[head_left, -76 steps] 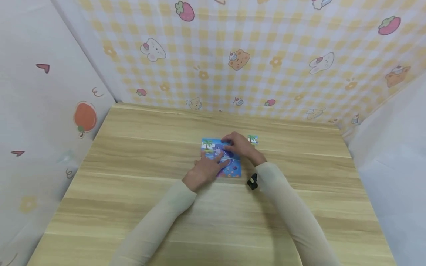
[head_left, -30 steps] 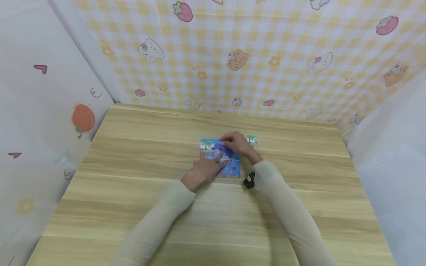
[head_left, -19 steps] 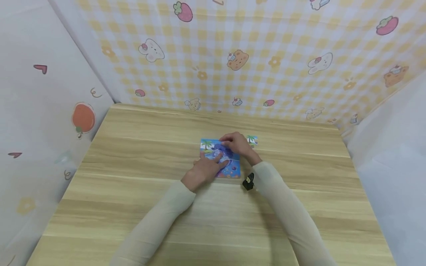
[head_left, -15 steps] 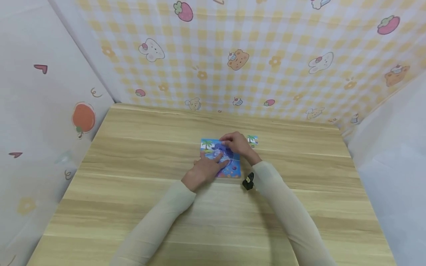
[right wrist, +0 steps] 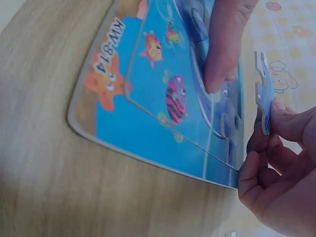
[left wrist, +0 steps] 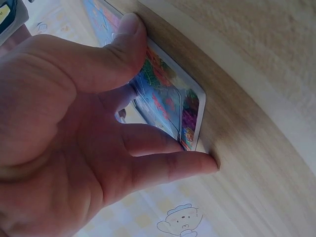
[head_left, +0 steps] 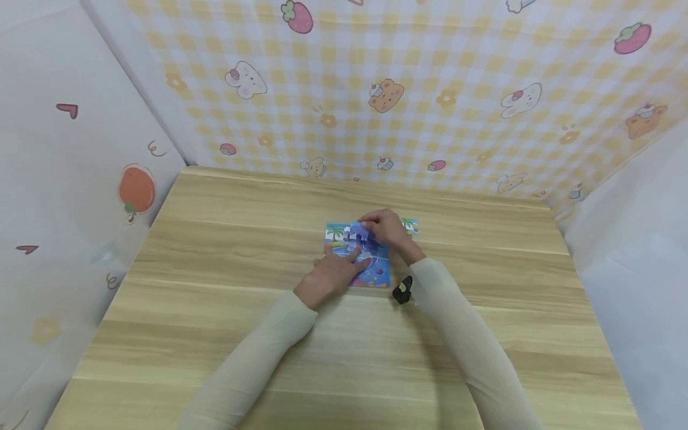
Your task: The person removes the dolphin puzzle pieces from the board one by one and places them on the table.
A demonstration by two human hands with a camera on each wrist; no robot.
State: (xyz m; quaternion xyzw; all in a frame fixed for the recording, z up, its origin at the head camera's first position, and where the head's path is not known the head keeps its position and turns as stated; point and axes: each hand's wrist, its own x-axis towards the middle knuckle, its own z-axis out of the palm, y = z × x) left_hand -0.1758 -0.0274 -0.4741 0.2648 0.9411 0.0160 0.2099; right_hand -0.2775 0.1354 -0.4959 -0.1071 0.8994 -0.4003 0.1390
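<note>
A blue jigsaw puzzle (head_left: 378, 278) with a sea picture lies in its tray board on the table. My left hand (head_left: 333, 272) rests on it with fingers spread; in the left wrist view the thumb touches the picture and a fingertip reaches past the board's edge (left wrist: 201, 106). Above the puzzle's top edge, my right hand (head_left: 389, 230) pinches a purple-blue puzzle piece (head_left: 359, 232) between thumb and fingers. The right wrist view shows that piece (right wrist: 265, 98) raised off the board and tilted on edge. My left hand hides part of the picture.
A small palm-tree piece (head_left: 409, 224) lies on the wooden table (head_left: 242, 239), just right of the board and partly behind my right hand. A black device (head_left: 402, 291) sits by the right sleeve. A checkered cloth (head_left: 322, 77) hangs at the table's back edge.
My right hand has lifted the purple-blue piece off the puzzle's top area and shifted slightly up. The left hand stays in place on the board.
</note>
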